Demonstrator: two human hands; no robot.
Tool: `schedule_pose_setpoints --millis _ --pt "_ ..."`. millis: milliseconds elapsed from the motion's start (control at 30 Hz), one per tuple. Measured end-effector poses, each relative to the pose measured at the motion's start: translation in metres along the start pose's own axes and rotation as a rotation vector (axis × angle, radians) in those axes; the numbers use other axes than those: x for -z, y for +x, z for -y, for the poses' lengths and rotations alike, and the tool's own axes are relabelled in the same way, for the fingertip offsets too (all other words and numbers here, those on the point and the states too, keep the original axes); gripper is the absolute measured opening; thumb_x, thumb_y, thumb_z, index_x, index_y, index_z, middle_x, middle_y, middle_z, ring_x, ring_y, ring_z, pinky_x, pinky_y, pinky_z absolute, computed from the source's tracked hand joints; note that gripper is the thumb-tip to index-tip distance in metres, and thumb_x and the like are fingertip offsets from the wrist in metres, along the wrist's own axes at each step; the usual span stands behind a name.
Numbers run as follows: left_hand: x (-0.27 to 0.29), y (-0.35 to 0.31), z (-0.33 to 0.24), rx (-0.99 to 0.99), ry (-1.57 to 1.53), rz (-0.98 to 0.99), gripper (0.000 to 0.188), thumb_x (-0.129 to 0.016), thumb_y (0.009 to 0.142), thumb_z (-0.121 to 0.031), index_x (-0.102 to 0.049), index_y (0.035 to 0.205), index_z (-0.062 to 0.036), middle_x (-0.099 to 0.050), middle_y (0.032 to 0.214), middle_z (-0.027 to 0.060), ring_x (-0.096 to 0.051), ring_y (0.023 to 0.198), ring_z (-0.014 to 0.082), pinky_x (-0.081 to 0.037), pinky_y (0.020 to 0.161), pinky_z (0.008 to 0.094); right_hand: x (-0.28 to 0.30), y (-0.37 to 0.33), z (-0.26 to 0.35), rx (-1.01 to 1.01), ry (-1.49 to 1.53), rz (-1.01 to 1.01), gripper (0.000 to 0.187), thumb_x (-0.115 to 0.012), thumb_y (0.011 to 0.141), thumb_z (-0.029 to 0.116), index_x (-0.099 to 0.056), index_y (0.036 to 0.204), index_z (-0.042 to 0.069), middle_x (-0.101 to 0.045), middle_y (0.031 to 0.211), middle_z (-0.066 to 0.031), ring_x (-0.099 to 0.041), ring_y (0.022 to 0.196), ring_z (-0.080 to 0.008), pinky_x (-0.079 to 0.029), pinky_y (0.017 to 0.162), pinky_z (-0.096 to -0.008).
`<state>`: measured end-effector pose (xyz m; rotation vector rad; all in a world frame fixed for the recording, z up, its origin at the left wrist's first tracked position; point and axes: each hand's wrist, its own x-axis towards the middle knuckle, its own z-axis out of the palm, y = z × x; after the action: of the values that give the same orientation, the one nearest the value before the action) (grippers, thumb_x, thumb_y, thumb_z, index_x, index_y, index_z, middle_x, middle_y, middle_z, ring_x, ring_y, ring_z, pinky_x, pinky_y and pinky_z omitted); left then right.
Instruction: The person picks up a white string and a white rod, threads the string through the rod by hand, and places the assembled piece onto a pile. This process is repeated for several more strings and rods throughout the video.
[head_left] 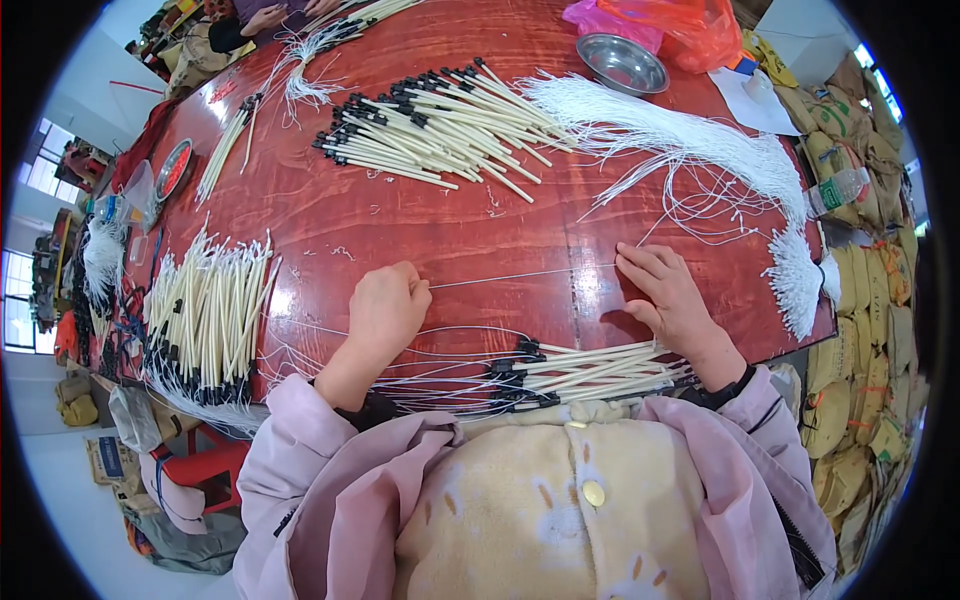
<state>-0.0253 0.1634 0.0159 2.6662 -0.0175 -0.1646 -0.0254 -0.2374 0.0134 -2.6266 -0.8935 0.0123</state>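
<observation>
A thin white string (520,275) stretches almost straight across the red table between my two hands. My left hand (385,308) is closed, its fingers pinching the left end of the string. Flat over the table at the other end lies my right hand (665,295), open, fingers stretched out and thumb apart, with the string meeting its fingertips. Below the hands, close to my body, rest several cream sticks with black clips (600,368), and their thin strings trail leftward under my left forearm.
Another bundle of cream sticks (215,310) lies at the left edge, and a big pile (440,125) is beyond my hands. White strings (690,135) spread at far right near a metal bowl (622,65). A person's hand (263,20) shows at the far edge.
</observation>
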Motion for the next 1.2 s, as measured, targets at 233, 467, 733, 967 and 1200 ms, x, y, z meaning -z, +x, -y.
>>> schedule_pose_setpoints --millis 233,467,733,967,1200 --pt "0.009 0.048 -0.045 -0.439 0.216 -0.185 0.021 -0.070 0.089 -0.020 -0.062 0.102 -0.0055 -0.064 0.104 0.0150 -0.066 0.099 0.0347 -0.057 0.077 0.0449 0.000 -0.002 -0.007 -0.001 0.048 -0.024 0.064 -0.051 0.099 0.051 -0.061 0.135 0.000 -0.055 0.148 -0.0134 -0.049 0.127 -0.0349 -0.036 0.112 -0.0463" --pt "-0.023 0.139 -0.058 -0.894 0.390 -0.322 0.008 -0.063 0.086 -0.013 -0.065 0.092 -0.0079 -0.063 0.100 0.0078 -0.064 0.100 0.0270 -0.054 0.082 0.0412 -0.003 0.001 -0.004 -0.003 0.079 -0.045 0.062 -0.049 0.100 0.051 -0.064 0.133 0.001 -0.057 0.146 -0.0131 -0.050 0.125 -0.0342 -0.035 0.111 -0.0460" --pt "0.003 0.133 -0.064 -1.119 0.423 -0.367 0.012 -0.060 0.087 -0.012 -0.069 0.096 -0.0098 -0.063 0.094 0.0054 -0.064 0.096 0.0239 -0.050 0.087 0.0399 -0.007 0.001 -0.003 -0.018 0.115 -0.084 0.059 -0.051 0.100 0.048 -0.065 0.132 0.001 -0.058 0.145 -0.0132 -0.051 0.123 -0.0334 -0.035 0.109 -0.0451" --pt "0.028 0.032 -0.015 -0.707 -0.049 -0.356 0.020 -0.068 0.087 -0.009 -0.074 0.106 -0.0090 -0.063 0.093 0.0098 -0.066 0.084 0.0302 -0.052 0.072 0.0390 -0.010 -0.003 -0.010 -0.015 0.148 -0.109 0.056 -0.052 0.101 0.045 -0.066 0.131 0.000 -0.058 0.144 -0.0135 -0.051 0.123 -0.0329 -0.035 0.109 -0.0444" --pt "0.029 -0.045 0.064 -0.295 -0.105 -0.233 0.019 -0.072 0.088 -0.006 -0.076 0.107 -0.0035 -0.066 0.091 0.0141 -0.067 0.081 0.0334 -0.053 0.072 0.0405 -0.009 0.000 -0.012 0.003 0.161 -0.108 0.053 -0.054 0.101 0.041 -0.066 0.132 0.000 -0.059 0.143 -0.0133 -0.051 0.122 -0.0322 -0.036 0.111 -0.0429"
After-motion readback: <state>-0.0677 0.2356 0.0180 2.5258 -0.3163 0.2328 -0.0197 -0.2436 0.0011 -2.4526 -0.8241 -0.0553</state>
